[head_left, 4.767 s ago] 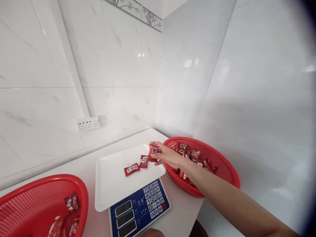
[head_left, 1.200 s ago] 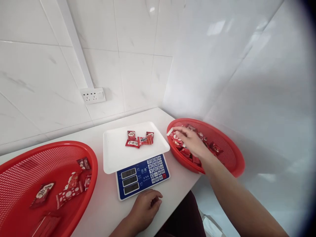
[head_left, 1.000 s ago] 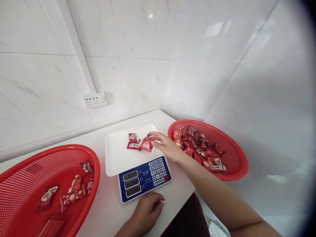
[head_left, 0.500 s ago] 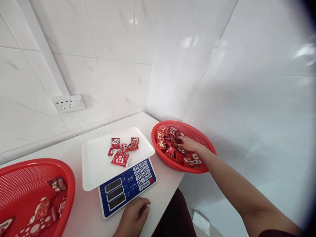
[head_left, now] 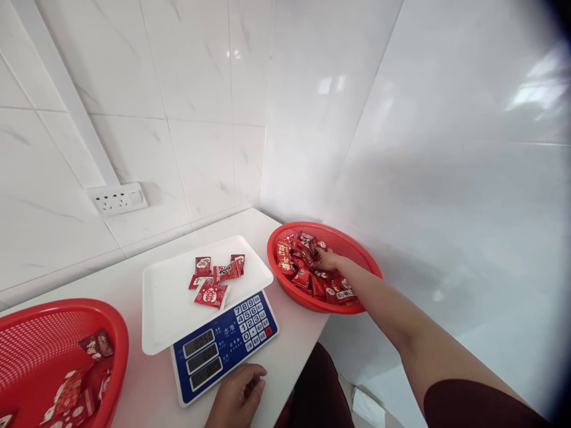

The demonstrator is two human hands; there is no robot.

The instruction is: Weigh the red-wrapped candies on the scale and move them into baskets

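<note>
Your right hand (head_left: 328,260): fingers bent among packets (head_left: 302,277) in the basket (head_left: 307,302), hold unclear. Your left hand (head_left: 237,393): half-curled, empty, beside the scale (head_left: 229,342), likely for support.

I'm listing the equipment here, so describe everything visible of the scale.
The scale sits flat on the white table, set at an angle. Its body looks like white plastic with a blue front panel, holding three dark displays that show digits and a block of white keys with one red key. A wide white tray covers its back, bearing five red packets. The left hand is by its front edge; contact is unclear.
</note>
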